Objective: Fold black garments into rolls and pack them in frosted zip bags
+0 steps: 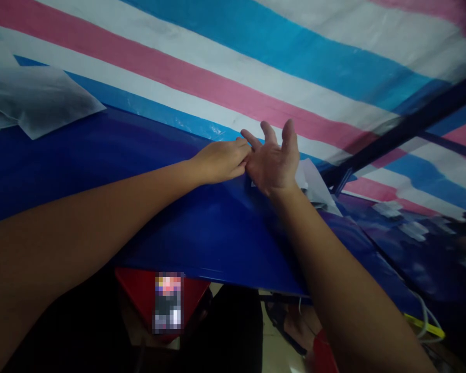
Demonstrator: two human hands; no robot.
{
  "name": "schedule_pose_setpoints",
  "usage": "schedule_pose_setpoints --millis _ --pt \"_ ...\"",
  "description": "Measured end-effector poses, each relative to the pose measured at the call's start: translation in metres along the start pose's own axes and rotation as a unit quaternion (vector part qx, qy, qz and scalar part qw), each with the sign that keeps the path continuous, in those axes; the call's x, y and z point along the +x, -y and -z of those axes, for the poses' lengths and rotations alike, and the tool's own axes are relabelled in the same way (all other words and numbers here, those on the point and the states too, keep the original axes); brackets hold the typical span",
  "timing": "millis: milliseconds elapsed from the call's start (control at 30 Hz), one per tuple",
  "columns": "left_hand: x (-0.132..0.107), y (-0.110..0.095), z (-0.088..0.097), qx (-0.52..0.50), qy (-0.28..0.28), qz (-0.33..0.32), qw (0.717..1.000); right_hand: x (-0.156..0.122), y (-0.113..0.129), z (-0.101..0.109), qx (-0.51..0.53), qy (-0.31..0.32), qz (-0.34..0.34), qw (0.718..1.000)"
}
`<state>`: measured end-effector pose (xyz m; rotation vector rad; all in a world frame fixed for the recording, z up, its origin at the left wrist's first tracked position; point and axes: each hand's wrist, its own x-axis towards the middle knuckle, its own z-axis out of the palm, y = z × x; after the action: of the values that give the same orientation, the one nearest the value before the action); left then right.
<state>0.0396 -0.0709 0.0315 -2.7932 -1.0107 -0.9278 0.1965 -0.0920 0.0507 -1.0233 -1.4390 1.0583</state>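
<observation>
Over the blue table, my two hands meet in the middle of the view. My left hand comes in palm down, its fingers curled closed against the little-finger side of my right hand. Anything pinched in those fingers is hidden. The right palm is turned up, with several fingers spread and nothing visible on it. Just behind and right of that hand lie whitish sheets, partly covered by the hand and wrist.
Thin, translucent white sheets lie at the table's far left. A striped tarp hangs behind. Dark metal bars cross at right, near small white packets and a cable. Below are a red stool and a sandalled foot.
</observation>
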Motion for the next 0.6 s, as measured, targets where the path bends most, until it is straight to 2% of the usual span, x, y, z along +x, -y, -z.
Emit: schedule_pose_setpoints --millis 267,333,467,533,600 --pt "0.001 -0.012 -0.003 0.019 0.003 0.005 1.000 0.003 -0.004 0.005 0.053 -0.006 0.000 0.999" --pt "0.002 -0.003 0.000 0.007 -0.031 0.027 0.999 0.004 -0.003 0.006 0.066 -0.011 0.002 0.998" --pt "0.003 0.030 0.012 0.040 -0.129 0.094 0.986 0.005 -0.003 0.006 0.086 -0.014 0.018 0.996" --pt "0.002 0.037 0.014 0.058 -0.145 0.089 0.984 0.005 -0.003 0.006 0.096 -0.015 0.022 0.995" --pt "0.000 0.031 0.010 0.033 -0.122 0.038 0.991 0.006 -0.004 0.007 0.100 -0.014 0.017 0.995"
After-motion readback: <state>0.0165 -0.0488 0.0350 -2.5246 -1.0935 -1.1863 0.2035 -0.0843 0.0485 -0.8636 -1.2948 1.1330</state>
